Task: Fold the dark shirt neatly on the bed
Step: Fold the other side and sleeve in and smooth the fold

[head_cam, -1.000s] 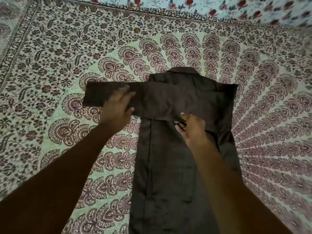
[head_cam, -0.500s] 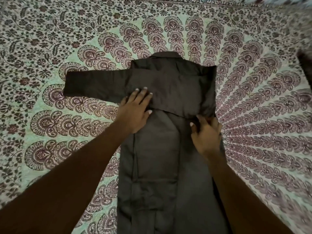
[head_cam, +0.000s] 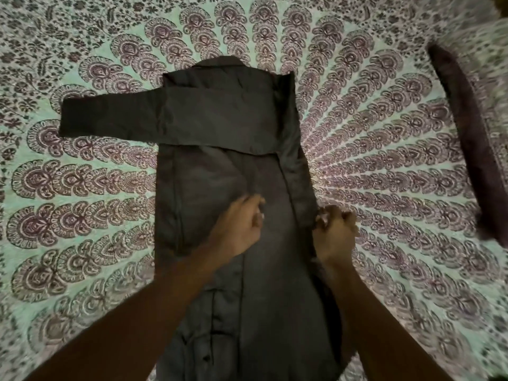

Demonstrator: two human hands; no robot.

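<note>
The dark shirt [head_cam: 220, 119] lies flat on the patterned bedspread [head_cam: 82, 202], collar at the far end. Its right side is folded inward, and one sleeve lies across the chest and sticks out to the left. My left hand [head_cam: 239, 229] rests on the middle of the shirt's body with its fingers curled against the cloth. At the shirt's right folded edge, about mid-length, my right hand [head_cam: 335, 232] pinches the fabric. Motion blurs both hands, and my forearms cover the lower part of the shirt.
A dark-edged pillow [head_cam: 472, 138] in the same print lies at the right side of the bed. The bedspread stretches out on both sides of the shirt.
Both hands have slid down from the sleeve and chest area to the middle of the shirt's body. The view has shifted, bringing the pillow in at the right.
</note>
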